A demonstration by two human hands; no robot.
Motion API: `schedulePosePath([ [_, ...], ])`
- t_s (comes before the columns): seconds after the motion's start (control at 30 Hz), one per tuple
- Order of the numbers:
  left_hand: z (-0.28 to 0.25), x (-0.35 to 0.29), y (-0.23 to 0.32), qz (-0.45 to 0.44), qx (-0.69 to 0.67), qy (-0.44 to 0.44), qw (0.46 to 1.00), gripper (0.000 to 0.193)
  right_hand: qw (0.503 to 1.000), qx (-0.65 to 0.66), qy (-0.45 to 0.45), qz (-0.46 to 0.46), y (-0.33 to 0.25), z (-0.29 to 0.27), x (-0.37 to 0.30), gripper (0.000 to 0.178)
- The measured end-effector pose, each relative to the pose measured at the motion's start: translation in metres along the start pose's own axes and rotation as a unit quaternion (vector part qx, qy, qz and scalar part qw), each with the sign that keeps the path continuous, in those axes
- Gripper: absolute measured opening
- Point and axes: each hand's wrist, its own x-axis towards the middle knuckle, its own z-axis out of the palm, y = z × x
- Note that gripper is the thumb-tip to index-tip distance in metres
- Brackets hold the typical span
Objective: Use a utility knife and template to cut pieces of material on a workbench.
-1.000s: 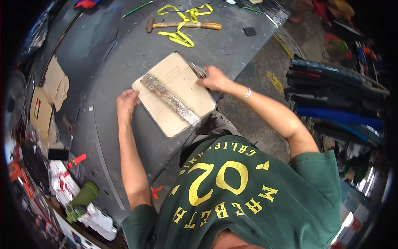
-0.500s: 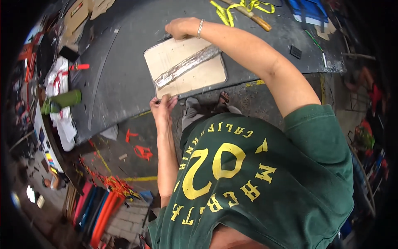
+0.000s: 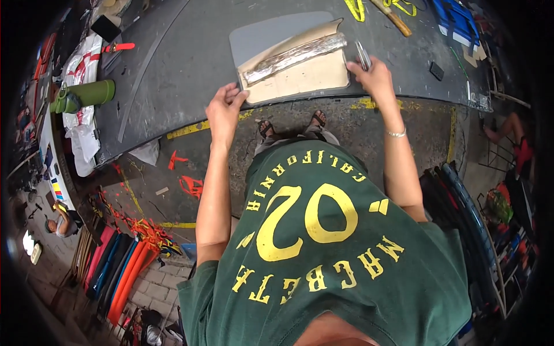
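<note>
A beige cardboard template [image 3: 294, 81] with a strip of silver tape [image 3: 291, 59] across it lies over part of a grey sheet piece [image 3: 283, 33] on the dark table. Its far edge curls up off the sheet. My left hand [image 3: 224, 111] pinches the near left corner between thumb and fingers. At the right edge, my right hand [image 3: 374, 79] is closed around a slim silver metal tool [image 3: 362, 56], its exact kind unclear; thumb and fingertip are at the cardboard's edge.
On the dark tabletop [image 3: 190, 63] are a green bottle [image 3: 92, 93] at left, a small black block [image 3: 436, 71] at right, and a wooden-handled tool [image 3: 395, 22] beside yellow strapping [image 3: 355, 8]. Rolled materials [image 3: 130, 277] stand at lower left. Another person sits at far right.
My right hand has come from the far edge to the right edge. The cardboard's far side has lifted toward me, uncovering grey sheet. My left hand remains at the near left corner.
</note>
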Motion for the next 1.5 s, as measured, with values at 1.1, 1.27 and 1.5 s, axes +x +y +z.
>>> schedulePosePath([
  [1.1,0.016,0.045,-0.026,-0.027,-0.114,-0.063,0.991,0.041,0.965,0.161,0.207,0.018,0.016,0.072,-0.049,0.054],
  [1.27,0.012,0.046,-0.03,0.003,-0.075,-0.06,0.995,0.039,0.965,0.143,0.217,-0.018,0.011,0.075,-0.047,0.05],
  [1.5,0.008,0.05,-0.035,-0.009,-0.08,-0.055,0.995,0.049,0.972,0.093,0.212,-0.044,0.017,0.085,-0.036,0.044],
])
